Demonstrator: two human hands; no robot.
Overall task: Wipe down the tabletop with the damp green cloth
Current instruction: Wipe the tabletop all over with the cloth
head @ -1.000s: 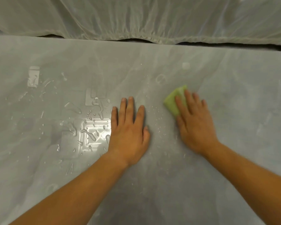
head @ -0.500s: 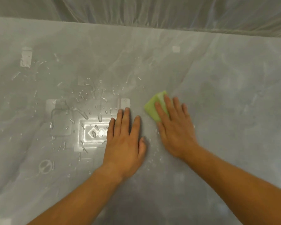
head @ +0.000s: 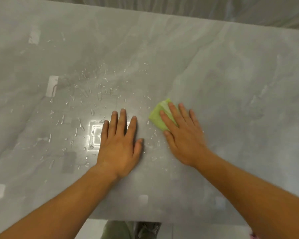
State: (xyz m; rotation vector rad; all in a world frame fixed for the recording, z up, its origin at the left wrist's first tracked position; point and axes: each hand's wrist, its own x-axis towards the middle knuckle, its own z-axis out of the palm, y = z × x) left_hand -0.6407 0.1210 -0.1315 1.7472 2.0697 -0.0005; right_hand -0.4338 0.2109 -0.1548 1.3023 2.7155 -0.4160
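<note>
The grey marbled tabletop [head: 223, 87] fills the view. A folded green cloth [head: 156, 116] lies on it right of centre. My right hand [head: 183, 135] presses flat on the cloth, fingers spread over its near half; the far left corner sticks out. My left hand [head: 121, 144] rests palm down on the table just left of the cloth, holding nothing. Water droplets [head: 93, 94] are scattered over the table left of and beyond my left hand.
The table's near edge [head: 128, 219] runs along the bottom, with my leg and shoe [head: 147, 229] below it. A pale translucent sheet [head: 214, 9] hangs behind the far edge. Bright light reflections [head: 95, 135] lie by my left hand.
The view has tilted down, so the near table edge and my shoe show. The right hand slid the cloth leftward, close to my left hand, which stays flat.
</note>
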